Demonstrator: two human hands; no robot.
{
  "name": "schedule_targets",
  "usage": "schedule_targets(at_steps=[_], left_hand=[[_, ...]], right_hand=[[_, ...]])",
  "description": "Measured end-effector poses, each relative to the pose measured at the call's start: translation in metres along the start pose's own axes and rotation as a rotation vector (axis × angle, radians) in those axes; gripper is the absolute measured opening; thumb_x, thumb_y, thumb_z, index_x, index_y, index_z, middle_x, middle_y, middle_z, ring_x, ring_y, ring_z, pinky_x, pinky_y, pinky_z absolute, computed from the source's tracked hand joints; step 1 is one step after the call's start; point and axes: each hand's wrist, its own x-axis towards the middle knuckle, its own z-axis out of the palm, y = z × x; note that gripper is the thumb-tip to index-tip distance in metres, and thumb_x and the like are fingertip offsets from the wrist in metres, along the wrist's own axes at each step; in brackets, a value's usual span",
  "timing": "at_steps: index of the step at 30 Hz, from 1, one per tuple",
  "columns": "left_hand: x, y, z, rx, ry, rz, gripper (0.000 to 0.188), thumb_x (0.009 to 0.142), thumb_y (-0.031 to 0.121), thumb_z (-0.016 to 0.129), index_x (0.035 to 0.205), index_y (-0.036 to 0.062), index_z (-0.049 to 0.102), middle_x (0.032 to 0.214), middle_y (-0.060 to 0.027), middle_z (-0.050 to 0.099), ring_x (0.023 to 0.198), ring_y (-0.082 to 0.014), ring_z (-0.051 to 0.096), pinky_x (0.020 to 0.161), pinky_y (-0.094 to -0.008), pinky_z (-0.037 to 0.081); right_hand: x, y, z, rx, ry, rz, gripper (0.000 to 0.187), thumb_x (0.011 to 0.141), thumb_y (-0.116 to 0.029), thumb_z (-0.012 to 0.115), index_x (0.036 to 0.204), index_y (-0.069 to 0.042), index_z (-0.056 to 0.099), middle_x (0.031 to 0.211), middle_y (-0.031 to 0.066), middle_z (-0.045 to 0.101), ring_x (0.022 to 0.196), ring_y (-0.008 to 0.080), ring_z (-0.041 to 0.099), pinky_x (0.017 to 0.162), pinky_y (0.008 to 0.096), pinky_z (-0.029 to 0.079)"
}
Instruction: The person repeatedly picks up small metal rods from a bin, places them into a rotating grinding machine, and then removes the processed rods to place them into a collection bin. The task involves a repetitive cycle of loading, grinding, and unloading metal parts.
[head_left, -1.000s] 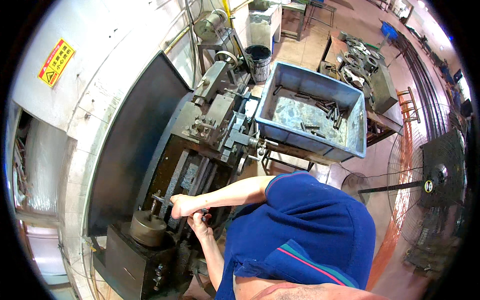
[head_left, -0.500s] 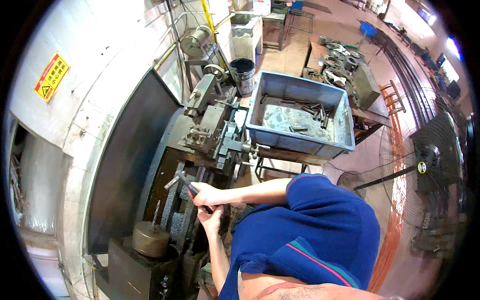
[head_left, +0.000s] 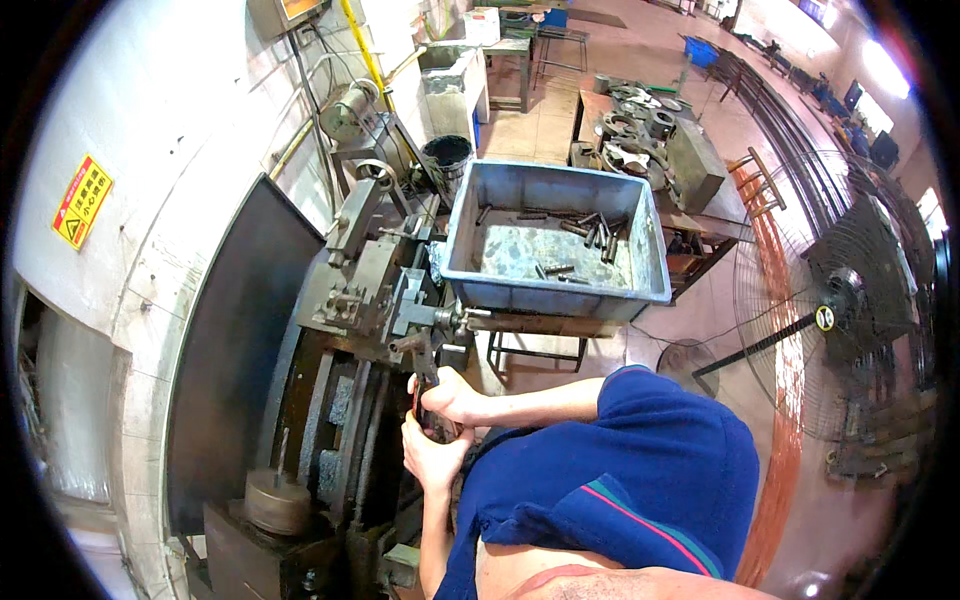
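I stand at a grimy metal lathe [head_left: 350,300]. My right hand [head_left: 452,393] reaches in from the blue sleeve and closes around a dark handle [head_left: 418,362] just below the lathe's carriage. My left hand [head_left: 430,458] comes up from below, directly under the right hand, and its fingers wrap the lower end of the same dark handle. The two hands touch each other. The round chuck [head_left: 275,500] sits at the lower left, away from both hands.
A grey-blue bin [head_left: 640,290] holding several short metal rods stands on a frame right of the lathe. A black bucket [head_left: 447,155] and a bench with metal rings [head_left: 630,130] are behind. A standing fan [head_left: 850,300] is at the right. A white wall with a yellow warning sign [head_left: 82,200] is at the left.
Both hands have moved from beside the chuck along the lathe bed toward the carriage and the bin. They stay together, closed on the handle.
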Motion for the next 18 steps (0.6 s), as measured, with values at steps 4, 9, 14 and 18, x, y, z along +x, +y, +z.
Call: schedule_targets(at_steps=[4, 9, 14, 18], left_hand=[[0.000, -0.010, 0.014, -0.725, -0.132, 0.081, 0.039, 0.076, 0.001, 0.060, 0.113, -0.0035, 0.048, 0.090, -0.0049, 0.057, 0.077, -0.0100, 0.056, 0.066, -0.0223, 0.046], [-0.043, -0.068, 0.026, -0.706, 0.095, -0.230, 0.030, 0.080, 0.002, 0.059, 0.107, -0.0067, 0.051, 0.075, -0.0055, 0.057, 0.063, -0.0093, 0.053, 0.059, -0.0214, 0.045], [-0.093, -0.107, 0.037, -0.734, 0.256, -0.498, 0.028, 0.078, 0.003, 0.060, 0.102, -0.0089, 0.052, 0.071, -0.0059, 0.057, 0.059, -0.0096, 0.052, 0.054, -0.0218, 0.043], [-0.096, -0.114, 0.041, -0.649, 0.285, -0.447, 0.026, 0.077, 0.005, 0.059, 0.100, -0.0073, 0.054, 0.063, -0.0037, 0.055, 0.052, -0.0092, 0.049, 0.049, -0.0223, 0.040]], right_hand=[[-0.007, -0.055, -0.050, 0.078, -0.092, 0.189, 0.018, 0.068, -0.003, 0.048, 0.083, -0.002, 0.058, 0.059, 0.0006, 0.049, 0.046, 0.0082, 0.040, 0.039, 0.0256, 0.031], [0.019, -0.079, -0.166, 0.472, 0.100, 0.185, 0.025, 0.077, -0.009, 0.040, 0.098, -0.001, 0.052, 0.060, 0.0019, 0.046, 0.040, 0.0055, 0.032, 0.034, 0.0207, 0.027], [0.028, -0.091, -0.200, 0.736, 0.110, 0.144, 0.026, 0.088, -0.012, 0.031, 0.103, -0.001, 0.048, 0.069, 0.0053, 0.050, 0.040, 0.0061, 0.032, 0.034, 0.0202, 0.025], [0.009, -0.082, -0.133, 0.160, -0.148, 0.298, 0.035, 0.069, -0.004, 0.043, 0.104, -0.003, 0.051, 0.069, 0.0055, 0.054, 0.037, 0.0061, 0.032, 0.033, 0.0209, 0.023]])
